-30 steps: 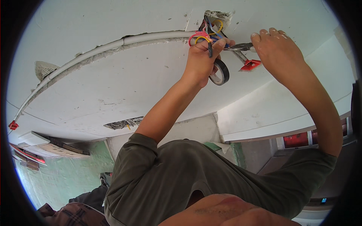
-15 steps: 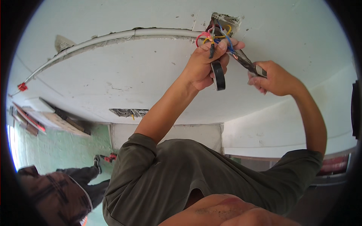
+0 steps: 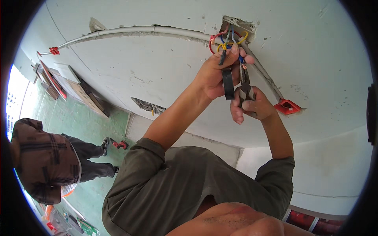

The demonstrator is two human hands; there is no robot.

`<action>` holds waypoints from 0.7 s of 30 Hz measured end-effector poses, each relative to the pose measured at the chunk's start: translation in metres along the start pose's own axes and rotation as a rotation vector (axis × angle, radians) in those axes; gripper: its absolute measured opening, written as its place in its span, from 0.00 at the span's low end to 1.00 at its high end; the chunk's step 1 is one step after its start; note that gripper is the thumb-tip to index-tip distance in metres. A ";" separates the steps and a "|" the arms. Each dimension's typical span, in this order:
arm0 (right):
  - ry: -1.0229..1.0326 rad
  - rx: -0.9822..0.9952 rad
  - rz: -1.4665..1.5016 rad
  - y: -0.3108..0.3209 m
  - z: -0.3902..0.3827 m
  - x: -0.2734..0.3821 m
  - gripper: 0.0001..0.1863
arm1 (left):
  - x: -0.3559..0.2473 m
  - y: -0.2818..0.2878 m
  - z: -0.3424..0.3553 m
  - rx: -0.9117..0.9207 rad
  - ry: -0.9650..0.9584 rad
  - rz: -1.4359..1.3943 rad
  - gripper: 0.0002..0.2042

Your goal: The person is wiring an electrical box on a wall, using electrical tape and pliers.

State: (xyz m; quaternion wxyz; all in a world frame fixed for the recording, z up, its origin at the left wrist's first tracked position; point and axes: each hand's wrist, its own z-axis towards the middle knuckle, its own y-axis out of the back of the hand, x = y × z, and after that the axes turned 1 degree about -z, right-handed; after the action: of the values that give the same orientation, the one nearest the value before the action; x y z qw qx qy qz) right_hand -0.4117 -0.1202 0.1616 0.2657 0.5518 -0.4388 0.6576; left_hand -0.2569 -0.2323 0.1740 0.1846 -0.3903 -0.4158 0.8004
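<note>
My left hand point(image 3: 216, 74) is raised at an opening point(image 3: 238, 23) in the white ceiling, pinching coloured wires point(image 3: 223, 46), one ending in black tape. A roll of black tape point(image 3: 228, 84) hangs from the same hand. Below and to the right, my right hand point(image 3: 258, 104) grips the handles of pliers point(image 3: 245, 82). The pliers point upward, their jaws beside a blue wire point(image 3: 241, 59) with a bare copper tip; whether they clamp it I cannot tell.
White conduit point(image 3: 173, 29) runs leftward to a small red box point(image 3: 54, 50); another red box point(image 3: 287, 106) lies right of my hands. At left stands another person point(image 3: 47, 157) on green flooring, near a red power tool point(image 3: 122, 144). Boards point(image 3: 78, 90) lean beyond them.
My right hand has swung down and leftward, turning the pliers nearly upright below the wires. My left hand stays among the wires. The view has shifted, showing more of the other person.
</note>
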 end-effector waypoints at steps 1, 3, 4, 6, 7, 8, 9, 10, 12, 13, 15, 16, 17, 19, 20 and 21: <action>0.000 0.009 0.005 -0.002 -0.001 0.000 0.18 | -0.002 0.000 -0.002 -0.030 0.014 0.036 0.10; 0.027 0.012 -0.056 -0.008 -0.005 0.005 0.19 | -0.005 0.007 -0.002 -0.018 0.018 0.055 0.11; 0.028 0.009 -0.057 -0.009 -0.007 0.003 0.19 | -0.005 0.009 -0.001 0.001 0.026 0.068 0.12; -0.037 -0.227 -0.347 -0.011 -0.011 0.001 0.18 | -0.005 0.009 0.000 -0.010 0.026 0.071 0.12; -0.039 -0.239 -0.351 -0.013 -0.015 0.004 0.18 | -0.004 0.009 0.000 -0.023 0.023 0.075 0.13; -0.103 -0.316 -0.519 -0.015 -0.022 0.010 0.17 | -0.003 0.006 0.001 -0.013 0.029 0.067 0.13; -0.170 -0.385 -0.686 -0.017 -0.027 0.018 0.15 | -0.003 0.003 0.000 -0.045 0.018 0.082 0.14; -0.174 -0.398 -0.691 -0.022 -0.033 0.029 0.15 | -0.003 0.001 0.000 -0.072 0.010 0.094 0.14; -0.335 -0.500 -0.763 -0.036 -0.042 0.054 0.14 | -0.003 0.004 0.001 -0.061 0.013 0.107 0.15; -0.343 -0.524 -0.765 -0.044 -0.042 0.063 0.14 | -0.002 0.004 0.002 -0.054 0.013 0.128 0.15; -0.383 -0.577 -0.815 -0.053 -0.036 0.081 0.13 | -0.004 0.004 0.001 -0.032 0.020 0.112 0.15; -0.430 -0.572 -0.852 -0.055 -0.034 0.089 0.13 | -0.005 0.004 0.000 -0.026 0.012 0.111 0.16; -0.437 -0.589 -0.854 -0.059 -0.033 0.095 0.13 | -0.005 0.004 0.000 -0.015 0.022 0.100 0.16; -0.590 -0.627 -0.954 -0.071 -0.030 0.109 0.13 | -0.004 0.005 0.001 -0.049 0.012 0.158 0.16; -0.600 -0.643 -0.956 -0.077 -0.029 0.115 0.13 | -0.004 0.004 0.002 -0.038 0.019 0.145 0.16; -0.665 -0.637 -0.997 -0.082 -0.029 0.119 0.13 | -0.003 0.003 0.001 -0.041 0.023 0.144 0.16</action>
State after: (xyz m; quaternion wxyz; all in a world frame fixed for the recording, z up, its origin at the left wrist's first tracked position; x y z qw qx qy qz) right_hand -0.3869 -0.0723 0.2988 0.5376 0.7557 -0.3629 0.0904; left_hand -0.2559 -0.2365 0.1737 0.1234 -0.4320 -0.4009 0.7984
